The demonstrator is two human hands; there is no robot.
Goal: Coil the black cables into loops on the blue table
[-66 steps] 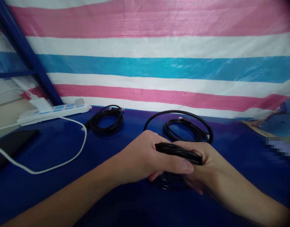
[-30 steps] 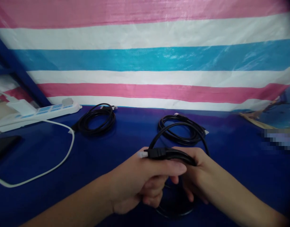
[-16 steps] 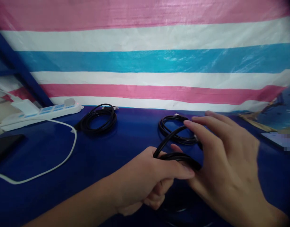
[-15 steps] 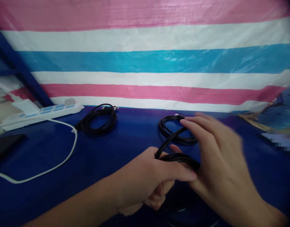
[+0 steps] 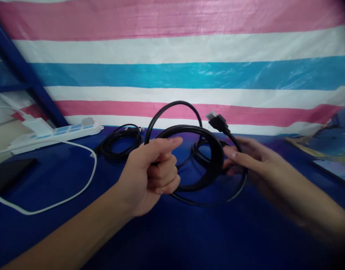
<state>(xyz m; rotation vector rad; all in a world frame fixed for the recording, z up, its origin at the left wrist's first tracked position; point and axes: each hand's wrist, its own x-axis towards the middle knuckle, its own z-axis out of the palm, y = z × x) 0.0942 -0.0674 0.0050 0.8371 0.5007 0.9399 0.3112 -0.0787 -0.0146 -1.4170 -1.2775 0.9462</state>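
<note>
A coiled black cable (image 5: pixel 217 161) is held up over the blue table. My left hand (image 5: pixel 152 168) is closed in a fist around the coil's left side, thumb lying on top. One loose loop arches above the coil. The cable's free end curves up on the right to a plug (image 5: pixel 218 122) with a flat metal tip, which looks like HDMI. My right hand (image 5: pixel 253 157) is at the coil's right side, thumb and fingers closed about the cable there; motion blurs it somewhat. Behind the held coil, a second black cable coil (image 5: pixel 199 153) lies on the table, partly hidden.
Another black cable coil (image 5: pixel 120 144) lies at the back left. A white power strip (image 5: pixel 68 131) has a charger (image 5: pixel 39 125) plugged in, with a white cord (image 5: pixel 90 172) looping across the table. A dark flat object (image 5: pixel 15 172) is far left. Striped sheeting (image 5: pixel 172 75) hangs behind.
The coil has been raised and turned to face me, with its plug now in plain sight. My left hand has moved left and up, and my right hand has drawn away from it.
</note>
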